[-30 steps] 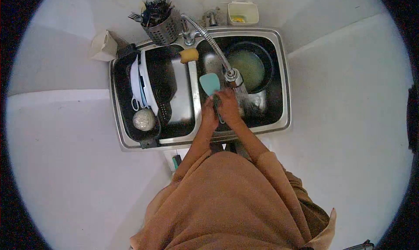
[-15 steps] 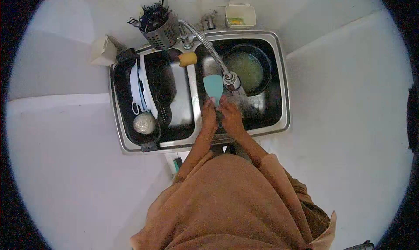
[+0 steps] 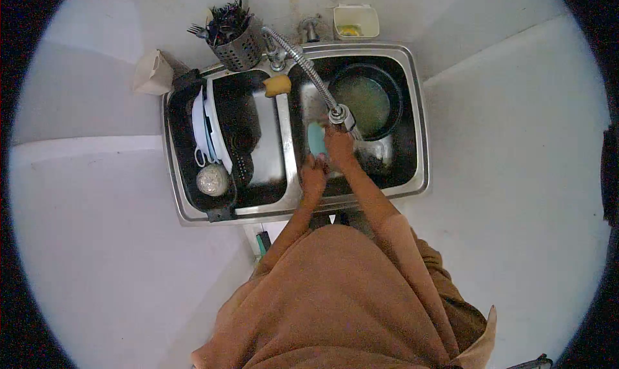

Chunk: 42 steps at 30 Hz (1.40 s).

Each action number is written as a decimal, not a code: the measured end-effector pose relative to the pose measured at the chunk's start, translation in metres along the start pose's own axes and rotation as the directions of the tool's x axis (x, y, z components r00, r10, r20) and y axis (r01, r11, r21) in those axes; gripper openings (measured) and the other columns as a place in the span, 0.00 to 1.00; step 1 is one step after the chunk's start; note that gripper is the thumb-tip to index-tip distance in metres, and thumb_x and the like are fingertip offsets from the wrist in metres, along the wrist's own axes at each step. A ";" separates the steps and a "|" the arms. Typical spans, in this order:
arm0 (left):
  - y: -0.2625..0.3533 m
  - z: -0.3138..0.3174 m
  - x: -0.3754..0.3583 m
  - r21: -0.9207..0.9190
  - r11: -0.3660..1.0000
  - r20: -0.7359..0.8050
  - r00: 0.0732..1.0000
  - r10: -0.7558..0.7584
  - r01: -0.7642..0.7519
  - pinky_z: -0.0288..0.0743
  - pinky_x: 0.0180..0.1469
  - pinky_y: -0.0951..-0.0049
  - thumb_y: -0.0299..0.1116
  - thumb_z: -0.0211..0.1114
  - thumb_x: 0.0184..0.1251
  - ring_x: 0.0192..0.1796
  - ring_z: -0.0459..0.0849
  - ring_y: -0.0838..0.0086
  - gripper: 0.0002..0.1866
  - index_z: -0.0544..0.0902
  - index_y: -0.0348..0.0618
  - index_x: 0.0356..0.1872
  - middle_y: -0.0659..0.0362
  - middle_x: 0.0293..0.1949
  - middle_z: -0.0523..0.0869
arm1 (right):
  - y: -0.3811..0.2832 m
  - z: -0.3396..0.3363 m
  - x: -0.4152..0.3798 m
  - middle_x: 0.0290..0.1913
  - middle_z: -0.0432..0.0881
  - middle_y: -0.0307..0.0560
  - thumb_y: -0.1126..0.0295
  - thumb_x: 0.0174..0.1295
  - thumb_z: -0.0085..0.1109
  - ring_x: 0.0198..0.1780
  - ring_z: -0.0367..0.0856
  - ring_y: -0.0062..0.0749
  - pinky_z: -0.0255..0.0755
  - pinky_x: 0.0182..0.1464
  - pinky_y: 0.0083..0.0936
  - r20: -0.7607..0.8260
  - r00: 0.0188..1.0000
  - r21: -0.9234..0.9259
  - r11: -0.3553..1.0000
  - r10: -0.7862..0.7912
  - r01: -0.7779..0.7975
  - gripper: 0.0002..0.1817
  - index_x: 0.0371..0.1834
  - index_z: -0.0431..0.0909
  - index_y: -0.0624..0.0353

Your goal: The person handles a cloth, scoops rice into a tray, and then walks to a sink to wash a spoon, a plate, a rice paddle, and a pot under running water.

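Note:
A teal spatula (image 3: 315,139) is over the right basin, its broad head partly covered by my right hand. My left hand (image 3: 314,175) is closed low on it, around the handle end, which is mostly hidden. My right hand (image 3: 340,146) grips the side of the head, close under the faucet's spray head (image 3: 341,117). Its flexible metal hose (image 3: 309,72) arches down from the back rim. Just beyond my right hand, a round dark pan (image 3: 367,105) holding cloudy liquid sits in the same basin.
White plates (image 3: 216,130) stand in a dark rack in the left basin, near a wrapped ball (image 3: 213,180). A yellow sponge (image 3: 278,85) rests on the divider (image 3: 288,143). Behind the sink are a cutlery holder (image 3: 240,53) and a white container (image 3: 356,14).
My right hand has moved up from the handle area onto the spatula's head, nearer the spray head. My left hand and the spatula have shifted slightly toward me.

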State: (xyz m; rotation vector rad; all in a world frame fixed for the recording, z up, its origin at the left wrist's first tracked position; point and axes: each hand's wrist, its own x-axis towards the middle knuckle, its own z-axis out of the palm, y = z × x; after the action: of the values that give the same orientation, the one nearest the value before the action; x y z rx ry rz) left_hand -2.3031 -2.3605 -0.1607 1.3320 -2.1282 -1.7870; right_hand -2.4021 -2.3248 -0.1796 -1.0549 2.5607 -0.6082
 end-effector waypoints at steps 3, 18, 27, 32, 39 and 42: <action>-0.060 0.011 0.019 -0.301 0.954 0.084 0.996 0.011 0.015 0.65 0.26 0.64 0.38 0.47 0.67 0.23 0.73 0.64 0.14 0.71 0.33 0.33 0.50 0.20 0.74 | -0.008 0.016 -0.018 0.35 0.75 0.54 0.73 0.45 0.53 0.40 0.76 0.47 0.69 0.40 0.44 -0.392 0.880 0.040 0.950 -0.269 0.309 0.15 0.39 0.73 0.61; -0.041 0.016 -0.002 0.212 0.965 0.031 0.988 0.152 -0.155 0.66 0.30 0.53 0.38 0.52 0.64 0.28 0.75 0.46 0.13 0.70 0.36 0.37 0.40 0.25 0.75 | 0.060 0.021 -0.008 0.38 0.76 0.54 0.75 0.51 0.46 0.42 0.73 0.51 0.66 0.44 0.43 -0.422 0.849 -0.141 0.948 -0.317 0.284 0.14 0.42 0.73 0.59; -0.092 0.035 0.043 -0.414 0.898 -0.069 0.988 0.135 -0.151 0.69 0.28 0.69 0.43 0.54 0.64 0.23 0.75 0.68 0.14 0.73 0.44 0.40 0.54 0.24 0.78 | 0.078 -0.028 -0.047 0.40 0.74 0.55 0.78 0.47 0.53 0.45 0.72 0.52 0.65 0.48 0.38 -0.273 0.946 0.133 0.981 0.176 -0.144 0.14 0.40 0.73 0.60; -0.196 0.066 0.083 -0.924 0.257 0.254 0.958 -0.134 0.281 0.66 0.15 0.77 0.41 0.52 0.65 0.15 0.72 0.74 0.12 0.70 0.43 0.40 0.57 0.19 0.77 | 0.092 -0.119 0.040 0.38 0.76 0.55 0.66 0.51 0.56 0.42 0.75 0.48 0.67 0.45 0.37 -0.407 0.899 0.281 0.959 0.164 -0.048 0.15 0.40 0.73 0.61; -0.123 0.049 0.037 -0.687 0.704 0.060 0.980 -0.190 0.179 0.67 0.16 0.78 0.32 0.55 0.63 0.20 0.75 0.75 0.10 0.69 0.39 0.41 0.58 0.20 0.77 | 0.072 -0.173 0.207 0.42 0.76 0.58 0.55 0.55 0.56 0.46 0.74 0.51 0.67 0.47 0.39 -0.592 0.806 0.110 0.988 -0.019 0.104 0.23 0.45 0.72 0.62; -0.055 0.040 0.014 -0.636 0.752 0.008 0.976 -0.219 0.174 0.71 0.22 0.75 0.33 0.55 0.62 0.26 0.78 0.74 0.12 0.69 0.39 0.44 0.56 0.25 0.78 | 0.066 -0.151 0.186 0.41 0.78 0.56 0.58 0.57 0.54 0.45 0.76 0.48 0.68 0.46 0.37 -0.609 0.791 0.092 0.985 -0.063 0.148 0.19 0.44 0.73 0.61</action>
State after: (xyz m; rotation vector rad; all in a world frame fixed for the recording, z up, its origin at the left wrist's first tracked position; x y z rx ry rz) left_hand -2.3030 -2.3360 -0.2255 1.4073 -1.1713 -2.2102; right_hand -2.6328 -2.3771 -0.1031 -1.0931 2.9324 -1.3214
